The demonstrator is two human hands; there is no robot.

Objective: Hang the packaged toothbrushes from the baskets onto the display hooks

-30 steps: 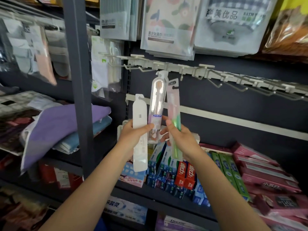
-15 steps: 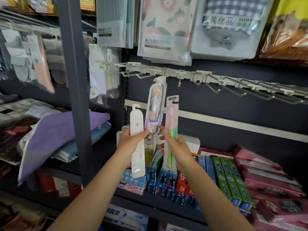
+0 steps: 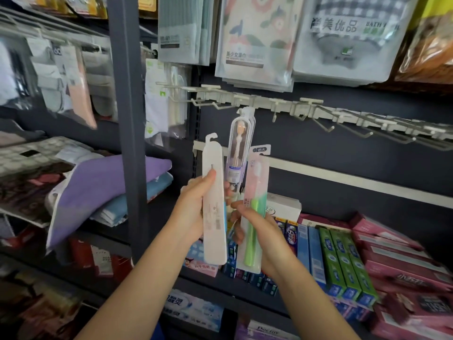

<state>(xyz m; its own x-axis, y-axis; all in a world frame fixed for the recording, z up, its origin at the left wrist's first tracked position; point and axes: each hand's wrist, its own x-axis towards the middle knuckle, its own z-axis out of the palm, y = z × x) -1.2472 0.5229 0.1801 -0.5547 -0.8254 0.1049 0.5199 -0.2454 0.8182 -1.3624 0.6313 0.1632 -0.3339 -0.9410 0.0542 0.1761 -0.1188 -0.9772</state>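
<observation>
White plastic fills the left hand point(image 3: 193, 212): it grips a long white pack point(image 3: 213, 204) standing upright, thumb pressed on the front, fingers curled round the back. Right beside it, the right hand point(image 3: 259, 227) grips a pink pack point(image 3: 255, 209) with a green toothbrush inside (the thumb lies across the front). Both packs are held up in front of the shelf, not on any hook.

Just behind and between them hangs a clear pack point(image 3: 239, 148) with an orange-headed brush. Its top sits on a hook of the white hook rail point(image 3: 282, 104). Some fingertips of one hand seem to touch its bottom end, but I cannot tell whose.

Below are toothpaste boxes point(image 3: 343, 261) in blue, green and pink rows. A grey post point(image 3: 127, 119) stands to the left, with a purple towel point(image 3: 98, 187) folded past it. Up top hang bagged towels point(image 3: 255, 38).
</observation>
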